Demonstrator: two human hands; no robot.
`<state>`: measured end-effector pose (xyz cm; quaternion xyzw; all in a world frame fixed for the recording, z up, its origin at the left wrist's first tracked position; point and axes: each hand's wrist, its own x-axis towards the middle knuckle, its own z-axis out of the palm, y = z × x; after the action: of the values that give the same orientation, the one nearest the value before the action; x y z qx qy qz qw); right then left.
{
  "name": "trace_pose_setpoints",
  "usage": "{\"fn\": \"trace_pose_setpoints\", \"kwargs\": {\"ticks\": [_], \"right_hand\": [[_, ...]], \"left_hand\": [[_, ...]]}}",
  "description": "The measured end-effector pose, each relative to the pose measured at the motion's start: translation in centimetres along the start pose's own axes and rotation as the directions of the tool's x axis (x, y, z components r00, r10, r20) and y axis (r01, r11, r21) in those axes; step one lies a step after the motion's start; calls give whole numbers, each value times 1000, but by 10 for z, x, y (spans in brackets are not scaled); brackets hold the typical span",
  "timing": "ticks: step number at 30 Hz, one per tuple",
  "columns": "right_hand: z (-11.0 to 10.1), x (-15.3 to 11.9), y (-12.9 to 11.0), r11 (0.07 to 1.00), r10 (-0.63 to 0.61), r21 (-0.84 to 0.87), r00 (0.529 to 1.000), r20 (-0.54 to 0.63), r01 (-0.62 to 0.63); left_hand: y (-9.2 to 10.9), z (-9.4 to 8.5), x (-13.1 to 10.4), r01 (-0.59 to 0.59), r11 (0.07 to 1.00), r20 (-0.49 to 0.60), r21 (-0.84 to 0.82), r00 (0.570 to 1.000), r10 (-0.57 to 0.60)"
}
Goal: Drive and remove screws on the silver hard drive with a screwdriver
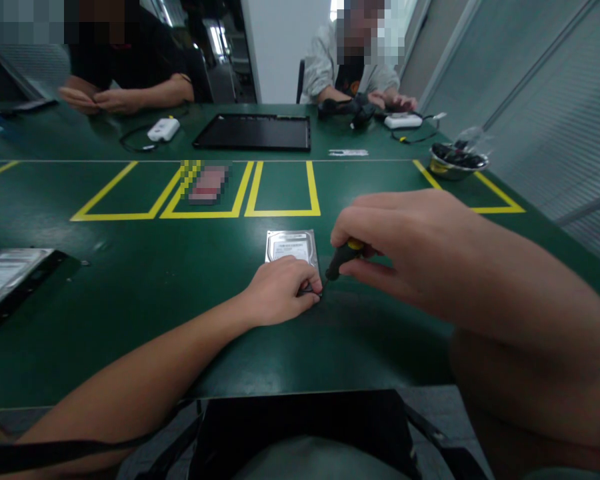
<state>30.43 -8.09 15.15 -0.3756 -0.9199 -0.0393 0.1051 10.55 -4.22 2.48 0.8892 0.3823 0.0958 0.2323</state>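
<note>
Screw work, it seems, on the hard disk drive (293,247).
The right hand (403,243) clamps its fingers on a screwdriver (343,259); whether the left hand (283,290) grips, one cannot tell. Next turn needs steady pressure.

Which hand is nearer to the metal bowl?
Right. The right hand, holding a screwdriver, is on the near left side of the metal bowl; the left hand is farther left, on the hard drive.

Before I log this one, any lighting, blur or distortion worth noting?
Head view: shadow darkens the table below the right hand; print on the hard drive is unreadable; pixelation masks the pinkish item; the right forearm looms large near the camera.
</note>
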Motion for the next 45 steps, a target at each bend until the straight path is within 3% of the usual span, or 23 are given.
{"fn": "trace_pose_setpoints", "kwargs": {"ticks": [9, 19, 27, 31, 39, 45], "right_hand": [[-1, 5, 4, 1000, 3, 11, 999, 46, -4], [-5, 10, -9, 996, 58, -65, 997, 60, -54], [-4, 4, 1, 995, -25, 101, 999, 20, 23], [-3, 1, 5, 996, -62, 58, 998, 5, 62], [-2, 2, 8, 999, 2, -51, 1000, 2, -2], [-4, 3, 10, 996, -55, 77, 997, 62, 50]], "left_hand": [[1, 1, 1, 9, 1000, -3, -3, 1000, -9], [-2, 4, 0, 3, 1000, -24, 29, 1000, -2], [-2, 5, -1, 3, 1000, -27, 30, 1000, -2], [-3, 5, -1, 12, 999, -21, 35, 1000, -11], [-2, 4, -1, 8, 999, -14, 34, 1000, -7], [-2, 4, -1, 12, 1000, -10, 26, 1000, -12]]}}
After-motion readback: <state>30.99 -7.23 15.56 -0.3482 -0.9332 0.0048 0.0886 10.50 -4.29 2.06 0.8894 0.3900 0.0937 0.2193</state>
